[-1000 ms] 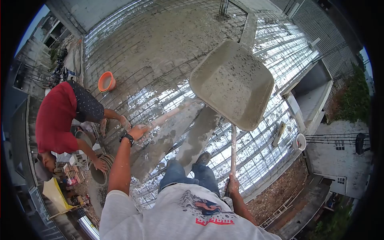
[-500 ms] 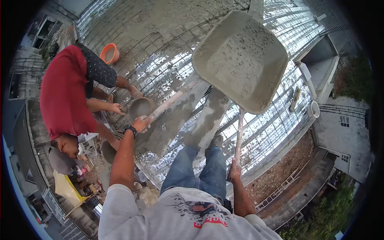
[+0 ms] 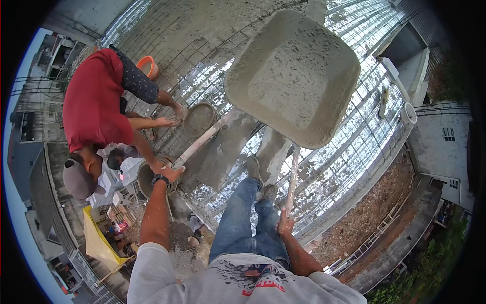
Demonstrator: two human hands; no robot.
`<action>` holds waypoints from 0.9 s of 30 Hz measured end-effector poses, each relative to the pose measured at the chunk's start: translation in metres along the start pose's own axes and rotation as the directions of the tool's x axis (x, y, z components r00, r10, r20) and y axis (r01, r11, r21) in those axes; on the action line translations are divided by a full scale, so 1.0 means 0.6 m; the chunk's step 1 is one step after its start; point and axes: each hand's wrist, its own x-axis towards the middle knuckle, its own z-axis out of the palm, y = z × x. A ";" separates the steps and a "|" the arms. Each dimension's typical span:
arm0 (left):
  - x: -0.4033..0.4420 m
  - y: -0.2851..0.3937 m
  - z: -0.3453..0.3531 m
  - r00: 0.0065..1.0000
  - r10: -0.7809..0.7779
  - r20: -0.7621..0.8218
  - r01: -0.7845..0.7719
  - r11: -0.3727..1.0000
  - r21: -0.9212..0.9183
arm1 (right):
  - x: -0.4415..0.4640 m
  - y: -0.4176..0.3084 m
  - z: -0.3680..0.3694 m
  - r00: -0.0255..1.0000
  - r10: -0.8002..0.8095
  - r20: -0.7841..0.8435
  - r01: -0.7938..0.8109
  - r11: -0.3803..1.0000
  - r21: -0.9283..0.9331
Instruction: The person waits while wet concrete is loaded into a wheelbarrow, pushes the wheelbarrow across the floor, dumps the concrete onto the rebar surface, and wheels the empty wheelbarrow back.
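A wheelbarrow fills the upper middle of the view, its tray coated in wet grey concrete with lumps on the inside. My left hand, a dark watch at the wrist, is closed around the end of its left handle. Lower down, my right hand grips the right handle beside my thigh. Close to my left hand stand stacked buckets. A concrete-smeared bucket sits just beyond the left handle, near a co-worker's outstretched hand.
A co-worker in a red shirt bends over at my left. Behind them is an orange bucket. Rebar mesh over shiny sheeting covers the floor, with wet concrete at the far side. The slab edge drops away at right.
One of my feet has stepped forward, and the wheelbarrow sits slightly further left in view. The co-worker's hand has moved off the smeared bucket's side. Both my hands keep hold of the handles.
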 end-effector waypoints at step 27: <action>0.032 -0.304 0.405 0.983 0.075 -0.166 -0.139 0.897 -0.419 | 0.066 0.296 0.076 0.992 -0.053 -0.118 0.003 0.921 -0.389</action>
